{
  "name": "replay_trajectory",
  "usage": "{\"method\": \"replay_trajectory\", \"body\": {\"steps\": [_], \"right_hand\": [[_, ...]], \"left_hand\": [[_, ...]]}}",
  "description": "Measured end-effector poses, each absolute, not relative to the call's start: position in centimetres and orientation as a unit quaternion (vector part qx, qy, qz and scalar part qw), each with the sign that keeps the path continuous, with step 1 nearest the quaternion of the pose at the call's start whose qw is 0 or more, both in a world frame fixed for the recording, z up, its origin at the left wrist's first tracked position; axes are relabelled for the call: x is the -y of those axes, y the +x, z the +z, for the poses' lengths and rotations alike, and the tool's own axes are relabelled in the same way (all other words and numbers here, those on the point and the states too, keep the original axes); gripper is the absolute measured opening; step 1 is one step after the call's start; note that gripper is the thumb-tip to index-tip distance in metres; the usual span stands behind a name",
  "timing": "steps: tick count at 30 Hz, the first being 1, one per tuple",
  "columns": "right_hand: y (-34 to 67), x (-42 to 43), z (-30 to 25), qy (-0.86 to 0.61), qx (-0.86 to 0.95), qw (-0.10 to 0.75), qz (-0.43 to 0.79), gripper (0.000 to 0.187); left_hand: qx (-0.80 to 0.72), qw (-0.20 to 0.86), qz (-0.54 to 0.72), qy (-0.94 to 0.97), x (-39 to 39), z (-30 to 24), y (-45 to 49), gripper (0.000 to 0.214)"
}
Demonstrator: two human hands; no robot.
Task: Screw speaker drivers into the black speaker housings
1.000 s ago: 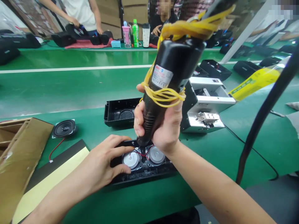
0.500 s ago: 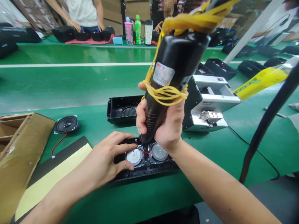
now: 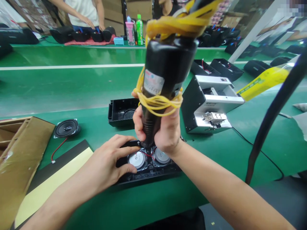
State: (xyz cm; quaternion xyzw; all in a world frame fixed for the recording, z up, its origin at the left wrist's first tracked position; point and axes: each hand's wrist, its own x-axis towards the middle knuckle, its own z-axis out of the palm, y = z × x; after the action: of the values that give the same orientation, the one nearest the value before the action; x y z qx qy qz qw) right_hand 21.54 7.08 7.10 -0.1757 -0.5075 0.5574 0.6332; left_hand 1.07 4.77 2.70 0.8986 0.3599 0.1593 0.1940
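My right hand (image 3: 166, 132) is wrapped round a black electric screwdriver (image 3: 171, 60), bound with yellow rubber bands (image 3: 159, 105). The tool points down, its tip close to the gap between two round speaker drivers and partly hidden by my fingers. Both the left driver (image 3: 136, 160) and the right driver (image 3: 162, 157) sit in a black speaker housing (image 3: 148, 178), with red and black wires between them. At the housing's left end, my left hand (image 3: 111, 158) grips it, thumb and fingers around the left driver's edge.
Behind the housing lies another black shell (image 3: 122, 113). A silver-and-black machine (image 3: 211, 105) stands to the right, near a hanging black cable (image 3: 266, 127). At left are a loose speaker (image 3: 66, 128), a cardboard box (image 3: 28, 153) and a yellow sheet (image 3: 52, 183). A co-worker (image 3: 83, 16) stands across the bench.
The screwdriver has become more upright, its top swinging left, with my right hand slightly lower and left. My left hand keeps its place on the housing. The view has shifted slightly.
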Motion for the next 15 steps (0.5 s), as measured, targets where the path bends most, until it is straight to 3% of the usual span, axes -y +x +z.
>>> {"method": "replay_trajectory", "body": {"steps": [15], "right_hand": [[21.4, -7.6, 5.3, -0.133, 0.566, 0.568, 0.582, 0.058]], "left_hand": [[-0.352, 0.139, 0.137, 0.916, -4.8, 2.8, 1.3, 0.036]]}}
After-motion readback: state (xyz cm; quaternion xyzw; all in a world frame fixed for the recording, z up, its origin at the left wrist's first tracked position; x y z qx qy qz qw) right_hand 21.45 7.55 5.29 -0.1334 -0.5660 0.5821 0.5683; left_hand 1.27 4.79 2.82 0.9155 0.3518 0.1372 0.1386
